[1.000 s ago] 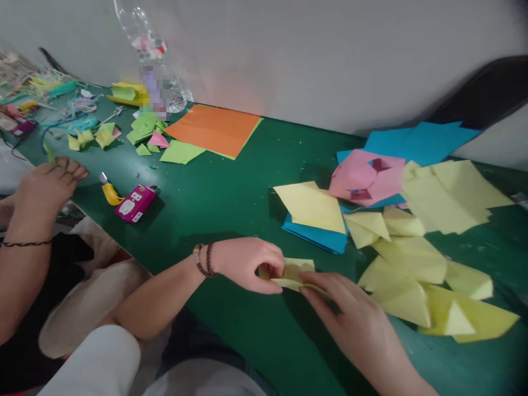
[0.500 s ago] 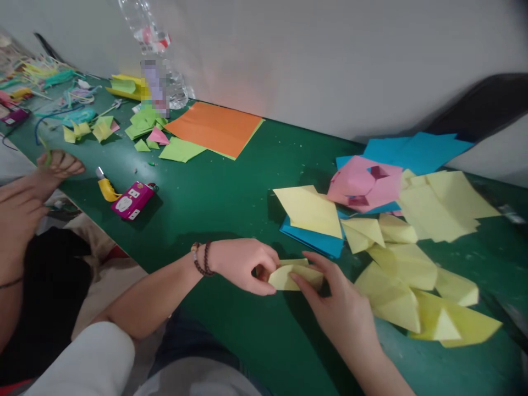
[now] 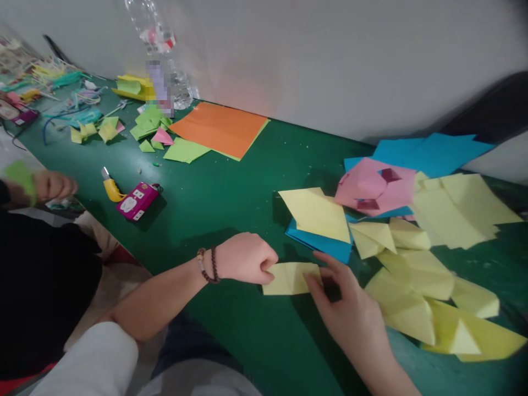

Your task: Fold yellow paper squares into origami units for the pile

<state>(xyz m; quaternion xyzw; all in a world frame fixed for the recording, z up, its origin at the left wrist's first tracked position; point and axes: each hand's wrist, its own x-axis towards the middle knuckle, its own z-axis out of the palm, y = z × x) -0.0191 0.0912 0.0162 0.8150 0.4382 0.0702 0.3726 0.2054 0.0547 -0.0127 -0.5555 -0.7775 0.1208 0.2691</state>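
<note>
A small folded piece of yellow paper [image 3: 290, 278] lies between my two hands, just over the green table, with a crease down its middle. My left hand [image 3: 246, 257], with beaded bracelets at the wrist, is curled closed on the paper's left end. At the right end, my right hand [image 3: 344, 294] pinches the paper between thumb and fingers. Close beyond the hands, a flat yellow sheet [image 3: 315, 214] rests on folded blue paper [image 3: 325, 245]. Several folded yellow pieces [image 3: 416, 272] are spread to the right of my right hand.
A pink folded paper shape [image 3: 375, 184] sits before blue sheets [image 3: 433, 154]. An orange sheet [image 3: 220, 129], a purple box [image 3: 138, 201] and a yellow-handled cutter [image 3: 110, 186] lie left. Plastic bottles [image 3: 179, 82] stand against the wall. A co-worker's hand [image 3: 51, 186] holds green paper.
The yellow paper has turned from a bulging, raised fold to a flatter strip facing me. My left fist has rolled over it. The co-worker's hands have shifted, and the view moved slightly.
</note>
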